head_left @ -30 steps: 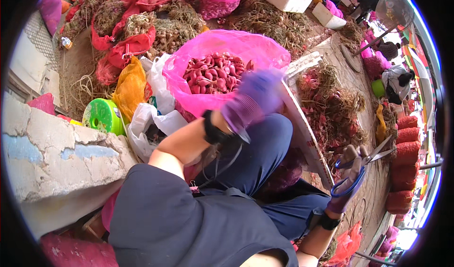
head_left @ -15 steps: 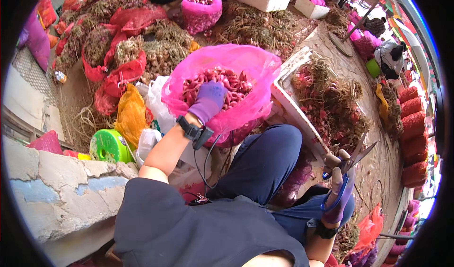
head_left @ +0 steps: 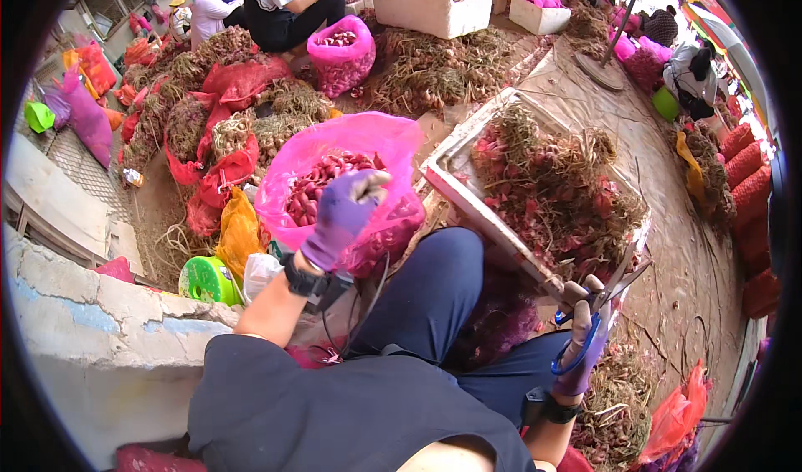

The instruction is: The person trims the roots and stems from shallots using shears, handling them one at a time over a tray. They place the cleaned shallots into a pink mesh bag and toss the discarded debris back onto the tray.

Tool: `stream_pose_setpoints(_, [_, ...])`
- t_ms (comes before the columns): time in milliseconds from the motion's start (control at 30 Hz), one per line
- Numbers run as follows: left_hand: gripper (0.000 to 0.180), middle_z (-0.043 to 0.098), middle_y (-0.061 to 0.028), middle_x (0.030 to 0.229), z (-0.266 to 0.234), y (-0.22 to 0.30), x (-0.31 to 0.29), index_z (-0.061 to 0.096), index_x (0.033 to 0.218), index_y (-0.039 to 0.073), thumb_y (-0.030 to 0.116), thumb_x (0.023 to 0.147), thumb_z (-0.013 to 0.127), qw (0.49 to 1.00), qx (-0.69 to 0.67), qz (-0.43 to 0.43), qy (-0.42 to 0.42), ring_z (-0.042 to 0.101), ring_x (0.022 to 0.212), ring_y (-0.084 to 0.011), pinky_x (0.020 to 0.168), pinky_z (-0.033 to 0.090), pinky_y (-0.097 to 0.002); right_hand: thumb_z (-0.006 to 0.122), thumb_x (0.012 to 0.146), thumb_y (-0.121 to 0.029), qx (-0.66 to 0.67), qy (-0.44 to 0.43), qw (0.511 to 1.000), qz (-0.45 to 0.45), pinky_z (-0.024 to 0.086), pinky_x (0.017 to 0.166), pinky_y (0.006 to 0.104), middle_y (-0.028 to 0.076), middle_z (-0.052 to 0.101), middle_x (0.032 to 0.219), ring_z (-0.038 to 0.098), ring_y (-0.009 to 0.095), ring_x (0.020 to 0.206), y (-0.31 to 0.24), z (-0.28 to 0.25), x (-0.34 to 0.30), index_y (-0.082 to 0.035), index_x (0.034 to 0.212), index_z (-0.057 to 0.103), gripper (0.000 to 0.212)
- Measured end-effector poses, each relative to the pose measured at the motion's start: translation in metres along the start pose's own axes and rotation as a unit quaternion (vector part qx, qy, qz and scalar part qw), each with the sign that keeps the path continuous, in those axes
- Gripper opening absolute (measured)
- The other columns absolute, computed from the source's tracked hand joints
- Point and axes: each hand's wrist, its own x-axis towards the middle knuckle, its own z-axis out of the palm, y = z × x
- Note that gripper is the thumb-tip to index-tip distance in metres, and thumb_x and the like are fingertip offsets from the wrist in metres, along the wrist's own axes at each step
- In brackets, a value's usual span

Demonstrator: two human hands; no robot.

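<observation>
My left hand (head_left: 349,209), in a purple glove with pale fingertips, is raised over the near right side of a pink mesh bag (head_left: 393,134). Its fingers are curled closed; whatever might be inside them is hidden. Peeled-looking red shallots (head_left: 322,188) fill the bag, which stands open in front of my left side. My right hand (head_left: 581,338), gloved alike, is by my right knee with its fingers through the blue handles of a pair of scissors (head_left: 616,286). The scissor blades are apart and point up and away, beside the near corner of a white foam box (head_left: 493,225).
Dry shallot stalks and skins (head_left: 551,188) heap in the foam box. A green stool (head_left: 209,280) and an orange mesh sack (head_left: 240,234) stand left, by a cracked low wall (head_left: 109,322). Bunched shallots (head_left: 451,67) lie farther off, with seated people (head_left: 288,8) beyond.
My left hand has come up out of the shallots and closed, moving toward me. The view has shifted, showing more people at the back. My right hand still holds the scissors.
</observation>
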Motion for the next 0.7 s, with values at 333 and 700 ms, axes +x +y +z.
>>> stream_pose_setpoints(333, [0.02, 0.069, -0.0104, 0.097, 0.174, 0.071, -0.061, 0.065, 0.109, 0.004, 0.006, 0.09, 0.062, 0.965, 0.042, 0.072, -0.248, 0.066, 0.09, -0.016, 0.079, 0.052, -0.0297, 0.055, 0.092, -0.01, 0.118, -0.041, 0.992, 0.032, 0.047, 0.092, 0.0314, 0.01, 0.061, 0.11, 0.059, 0.016, 0.1, 0.053, -0.061, 0.032, 0.003, 0.13, 0.046, 0.042])
stream_pose_setpoints(700, [0.065, 0.049, -0.0215, 0.135, 0.245, 0.019, 0.061, 0.043, 0.138, 0.001, 0.029, 0.084, 0.067, 0.98, 0.095, 0.051, -0.165, 0.048, 0.126, -0.0302, 0.106, 0.038, -0.0383, 0.058, 0.09, -0.012, 0.088, -0.037, 0.994, 0.056, 0.046, 0.089, 0.0298, 0.01, 0.063, 0.108, 0.06, 0.015, 0.097, 0.059, -0.092, 0.036, 0.003, 0.128, 0.049, 0.042])
